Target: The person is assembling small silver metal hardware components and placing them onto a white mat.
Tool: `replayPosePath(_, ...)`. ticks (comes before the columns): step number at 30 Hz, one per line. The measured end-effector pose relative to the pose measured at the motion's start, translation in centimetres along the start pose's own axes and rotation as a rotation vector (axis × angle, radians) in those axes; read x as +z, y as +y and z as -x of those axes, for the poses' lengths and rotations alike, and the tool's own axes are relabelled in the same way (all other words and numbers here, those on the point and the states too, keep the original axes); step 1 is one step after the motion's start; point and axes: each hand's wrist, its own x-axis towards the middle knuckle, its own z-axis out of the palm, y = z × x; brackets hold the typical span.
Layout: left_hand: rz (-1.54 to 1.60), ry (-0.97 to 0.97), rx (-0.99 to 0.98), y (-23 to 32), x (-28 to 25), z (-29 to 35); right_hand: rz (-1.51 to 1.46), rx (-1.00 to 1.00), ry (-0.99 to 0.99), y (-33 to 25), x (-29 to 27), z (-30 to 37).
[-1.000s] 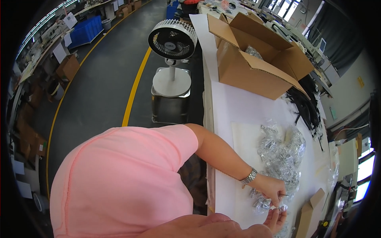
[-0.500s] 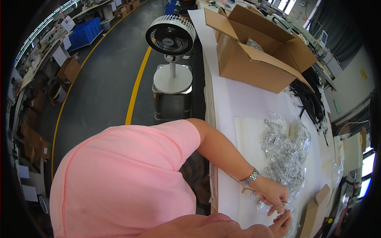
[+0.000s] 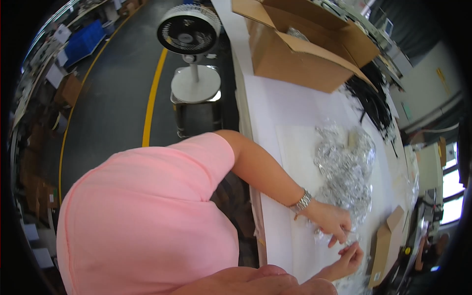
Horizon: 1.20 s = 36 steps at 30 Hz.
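Note:
My left hand (image 3: 332,221), with a metal-band watch (image 3: 302,201) on the wrist, is closed around a thin dark rod-like tool (image 3: 349,231); most of it is hidden by the fingers. Just below it, my right hand (image 3: 348,259) pinches with its fingertips; what lies in them is too small and blurred to name. The two sets of fingertips are close together. Beyond the hands, a heap of small clear plastic packets (image 3: 344,169) with silvery contents spreads over the white-covered table (image 3: 282,236). The heap's near end reaches my left hand.
A large open cardboard box (image 3: 300,64) stands at the table's far end, beside a bundle of black cords (image 3: 371,101). Another carton (image 3: 387,246) sits right of my hands. A fan (image 3: 189,34) on a metal stool is left of the table, along the floor aisle.
The whole view has shifted, so the table, box and fan sit higher and farther left. More of my right hand and wrist shows. Both hands stay close together near the heap.

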Motion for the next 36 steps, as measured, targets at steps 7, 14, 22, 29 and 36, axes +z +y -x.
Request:
replayPosePath(7, 0.118, 0.075, -0.151, 1.0, -3.0, 0.5, -0.608, 0.252, -0.157, -1.7, 3.0, -1.9)
replayPosePath(14, -0.021, 0.112, -0.127, 1.0, -2.2, 0.6, -0.570, 0.370, -0.188, -0.6, 3.5, 0.6)
replayPosePath(22, -0.083, 0.201, -0.120, 1.8, -1.8, 1.1, -0.703, 0.436, -0.147, -2.1, 3.9, 0.7)
replayPosePath(29, -0.121, 0.203, -0.109, 2.4, -1.9, 0.8, -0.736, 0.439, -0.259, -1.4, 3.8, 0.7)
replayPosePath(36, -0.175, 0.133, -0.117, 2.9, -2.5, 0.3, -0.812, 0.484, -0.294, -1.2, 4.0, 0.5)
